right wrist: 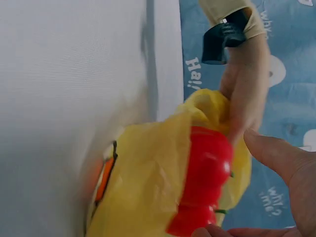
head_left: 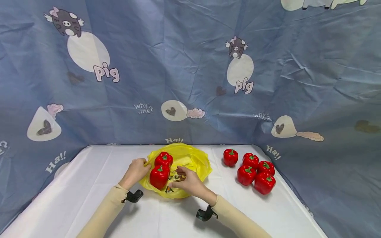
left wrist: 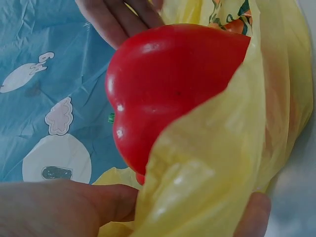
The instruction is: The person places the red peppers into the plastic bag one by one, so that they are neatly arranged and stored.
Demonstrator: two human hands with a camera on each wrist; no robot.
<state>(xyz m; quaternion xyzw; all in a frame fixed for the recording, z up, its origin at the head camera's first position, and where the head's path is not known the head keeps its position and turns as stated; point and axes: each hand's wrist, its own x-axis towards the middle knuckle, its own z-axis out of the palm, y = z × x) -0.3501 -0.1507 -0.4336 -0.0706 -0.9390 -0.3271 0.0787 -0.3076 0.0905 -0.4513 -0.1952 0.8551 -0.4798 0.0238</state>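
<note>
A yellow plastic bag (head_left: 197,158) lies spread open on the table, with two red bell peppers inside its left half: a rear one (head_left: 163,159) and a front one (head_left: 159,178). My left hand (head_left: 137,172) pinches the bag's left rim; in the left wrist view its thumb (left wrist: 116,202) is on one side of the yellow film, a fingertip on the other. Over the bag's right part is my right hand (head_left: 191,183), thumb and fingers spread apart with nothing between them. In the right wrist view its thumb (right wrist: 276,153) stands beside the peppers (right wrist: 207,168).
Several more red bell peppers with green stems (head_left: 250,161) stand grouped on the right of the white table (head_left: 226,198). A blue cloth with pig prints (head_left: 190,72) hangs behind the table. Black wrist cameras (head_left: 205,214) sit on both forearms.
</note>
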